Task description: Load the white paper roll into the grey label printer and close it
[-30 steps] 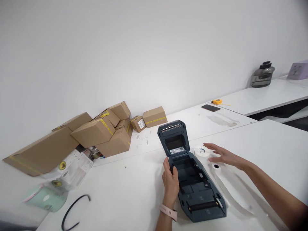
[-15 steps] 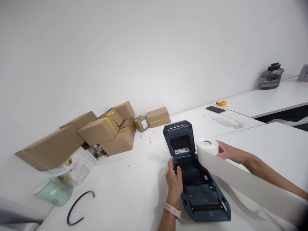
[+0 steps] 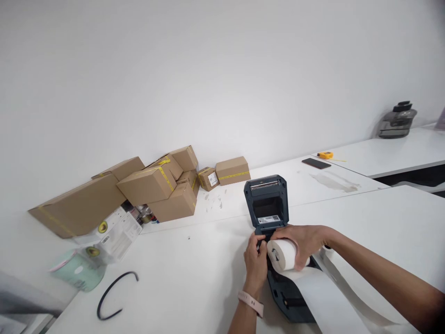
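Observation:
A dark label printer (image 3: 266, 202) lies on the white table with its lid raised. My right hand (image 3: 301, 239) wraps over a white label roll (image 3: 284, 253), which sits in or just above the printer's bay, its core facing left. From the roll a wide paper strip (image 3: 325, 297) trails over the printer's front edge toward me. My left hand (image 3: 256, 260), with a pink band at the wrist, grips the printer's left side beside the roll, fingers bent over the edge. The strip and my right hand hide much of the bay.
Cardboard boxes (image 3: 146, 185) are piled against the wall at left. A black curved band (image 3: 113, 294) and a green pouch (image 3: 78, 271) lie at front left. Farther right are a phone (image 3: 316, 163), a yellow tape measure (image 3: 325, 155) and a grey bottle (image 3: 397, 121).
My right hand has brought the label roll left and down from beside the printer into its bay area, turning it onto its side. The left hand stays at the printer's left edge.

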{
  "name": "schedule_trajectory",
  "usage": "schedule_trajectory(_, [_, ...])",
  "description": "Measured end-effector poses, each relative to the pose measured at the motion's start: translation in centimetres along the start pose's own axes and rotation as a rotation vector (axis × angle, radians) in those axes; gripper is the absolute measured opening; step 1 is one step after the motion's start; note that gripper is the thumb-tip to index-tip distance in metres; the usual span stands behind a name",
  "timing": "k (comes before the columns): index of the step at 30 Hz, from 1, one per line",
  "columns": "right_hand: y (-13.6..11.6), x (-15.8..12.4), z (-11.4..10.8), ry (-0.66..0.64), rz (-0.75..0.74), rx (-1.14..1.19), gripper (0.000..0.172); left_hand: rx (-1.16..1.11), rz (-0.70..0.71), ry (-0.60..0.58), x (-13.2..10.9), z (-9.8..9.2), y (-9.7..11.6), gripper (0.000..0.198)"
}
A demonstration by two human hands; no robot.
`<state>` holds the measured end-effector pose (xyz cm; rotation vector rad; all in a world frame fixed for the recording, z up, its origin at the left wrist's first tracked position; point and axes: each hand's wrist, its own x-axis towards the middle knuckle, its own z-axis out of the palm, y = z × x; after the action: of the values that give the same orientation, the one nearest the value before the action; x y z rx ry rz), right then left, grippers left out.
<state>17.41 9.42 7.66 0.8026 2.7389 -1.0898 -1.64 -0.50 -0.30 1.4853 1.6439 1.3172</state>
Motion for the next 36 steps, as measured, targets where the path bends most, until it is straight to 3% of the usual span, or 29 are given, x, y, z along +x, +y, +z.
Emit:
schedule_trajectory(7, [-0.3,2.1,1.2,-0.009,0.067,-0.253,0.083,0.0,-0.003,0.027,-0.1,0.2,-0.3,0.026])
schedule_trajectory(13, [1.4,4.1,3.1,0.056,0.08,-0.334,0.089,-0.005,0.032,0.026,-0.1,0.5,-0.6,0.023])
schedule_trajectory(17, [1.8,3.8,3.6,0.11,0.065,-0.33,0.102,-0.017,0.043,0.012,0.0,0.5,-0.9,0.024])
schedule_trajectory(19, [1.0,2.7,3.1,0.135,0.05,-0.287,0.096,-0.022,0.04,0.005,0.0,0.5,-0.9,0.025])
schedule_trajectory(21, [-0.3,1.2,1.9,0.239,-0.009,-0.147,0.071,-0.028,0.036,-0.001,0.0,0.5,-0.9,0.027])
schedule_trajectory(22, [-0.9,0.4,1.1,0.366,-0.058,-0.054,0.053,-0.031,0.035,-0.002,0.0,0.5,-0.9,0.027])
schedule_trajectory(24, [-2.0,-0.7,-0.8,0.789,-0.153,0.101,0.036,-0.035,0.032,0.0,-0.1,0.5,-0.8,0.027])
schedule_trajectory(26, [-2.5,-0.9,-3.0,1.237,-0.18,0.161,0.037,-0.036,0.027,0.003,-0.2,0.5,-0.7,0.028])
schedule_trajectory(27, [-2.5,-0.6,-4.0,1.366,-0.168,0.185,0.038,-0.036,0.023,0.003,-0.2,0.5,-0.6,0.028])
schedule_trajectory(29, [-2.2,0.4,-5.8,1.393,-0.125,0.256,0.046,-0.036,0.012,0.001,-0.2,0.5,-0.6,0.03])
schedule_trajectory(32, [-1.7,1.6,-6.9,1.233,-0.096,0.372,0.054,-0.04,-0.014,-0.001,-0.5,0.6,-0.6,0.034])
schedule_trajectory(36, [-2.1,0.3,-4.8,1.216,-0.093,0.435,0.055,-0.164,-0.129,0.104,-2.2,0.6,-0.5,0.051])
